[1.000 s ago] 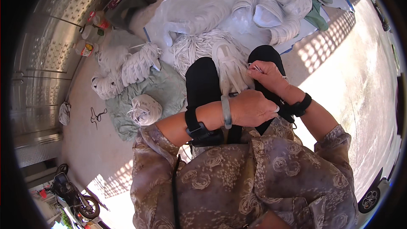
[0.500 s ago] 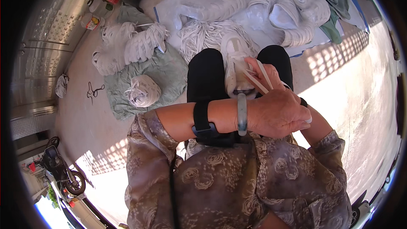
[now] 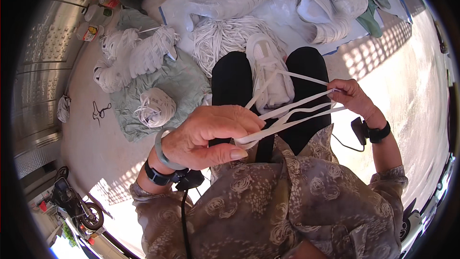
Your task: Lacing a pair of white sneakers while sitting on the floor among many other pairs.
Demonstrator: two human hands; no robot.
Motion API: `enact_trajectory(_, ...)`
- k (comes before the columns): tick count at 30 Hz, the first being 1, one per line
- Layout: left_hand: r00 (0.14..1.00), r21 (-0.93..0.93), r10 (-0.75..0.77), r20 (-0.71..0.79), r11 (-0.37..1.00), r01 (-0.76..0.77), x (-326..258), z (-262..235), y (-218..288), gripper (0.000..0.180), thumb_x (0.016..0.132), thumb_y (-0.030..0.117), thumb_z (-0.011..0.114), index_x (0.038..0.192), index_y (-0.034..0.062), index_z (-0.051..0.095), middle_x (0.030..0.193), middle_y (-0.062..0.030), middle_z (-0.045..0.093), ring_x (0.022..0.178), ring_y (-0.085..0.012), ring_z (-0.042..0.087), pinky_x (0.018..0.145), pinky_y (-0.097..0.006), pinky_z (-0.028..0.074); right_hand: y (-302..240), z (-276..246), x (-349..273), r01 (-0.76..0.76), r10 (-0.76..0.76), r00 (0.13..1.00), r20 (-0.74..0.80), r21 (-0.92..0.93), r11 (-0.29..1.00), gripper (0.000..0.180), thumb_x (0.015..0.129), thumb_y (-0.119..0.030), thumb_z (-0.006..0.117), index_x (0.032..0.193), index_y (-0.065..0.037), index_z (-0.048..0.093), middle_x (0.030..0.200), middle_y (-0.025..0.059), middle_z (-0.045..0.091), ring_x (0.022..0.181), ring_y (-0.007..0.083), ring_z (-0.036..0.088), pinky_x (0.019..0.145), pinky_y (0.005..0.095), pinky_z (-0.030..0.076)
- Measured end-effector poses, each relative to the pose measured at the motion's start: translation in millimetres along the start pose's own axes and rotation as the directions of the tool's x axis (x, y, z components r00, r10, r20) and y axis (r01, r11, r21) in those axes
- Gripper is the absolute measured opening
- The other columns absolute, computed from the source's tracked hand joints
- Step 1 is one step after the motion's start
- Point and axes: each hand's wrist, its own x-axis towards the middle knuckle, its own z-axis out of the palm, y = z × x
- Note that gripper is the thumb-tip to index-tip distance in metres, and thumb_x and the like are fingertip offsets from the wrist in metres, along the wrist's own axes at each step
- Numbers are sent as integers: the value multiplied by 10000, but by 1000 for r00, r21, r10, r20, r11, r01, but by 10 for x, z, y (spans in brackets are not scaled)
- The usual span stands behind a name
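Observation:
A white sneaker [image 3: 276, 86] sits between my knees, toe pointing away. White shoelace [image 3: 299, 104] strands run from it and stretch in several lines between my two hands. My left hand [image 3: 211, 132], in front of my left knee, is closed round a looped bundle of the lace. Beyond my right knee, my right hand [image 3: 350, 97] pinches the lace's other strands between thumb and fingers. Its fingertips are partly hidden by the strands.
A loose heap of white laces [image 3: 230, 38] lies beyond my knees. Bundled laces [image 3: 139, 57] and a wound lace ball [image 3: 157, 107] rest on a green cloth [image 3: 187, 79] at left. More bundles [image 3: 230, 2] lie on plastic sheeting farther off. A motorcycle [image 3: 79, 206] stands at far left.
My left hand has swung back left from across my right hand, and my right hand has moved out right. The lace now spans the gap between them.

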Motion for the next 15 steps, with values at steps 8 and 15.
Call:
enact_trajectory(8, 623, -290, -638, -452, 766, 574, -1170, -329, -16, 118, 825, 121, 610, 863, 20, 563, 743, 15, 548, 584, -42, 472, 520, -169, 350, 617, -669, -294, -96, -203, 925, -322, -714, 694, 15, 716, -25, 537, 703, -21, 531, 534, 120, 486, 481, 221, 477, 483, 310, 384)
enact_trajectory(15, 237, -165, -512, -826, 621, 766, -1909, -703, -479, 172, 846, 106, 559, 685, 56, 525, 539, 63, 437, 458, -23, 369, 423, -189, 290, 861, -900, -306, -365, 149, 927, -343, -918, 158, 397, 702, -103, 492, 1082, -197, 558, 860, 61, 547, 881, 194, 538, 776, 343, 415)
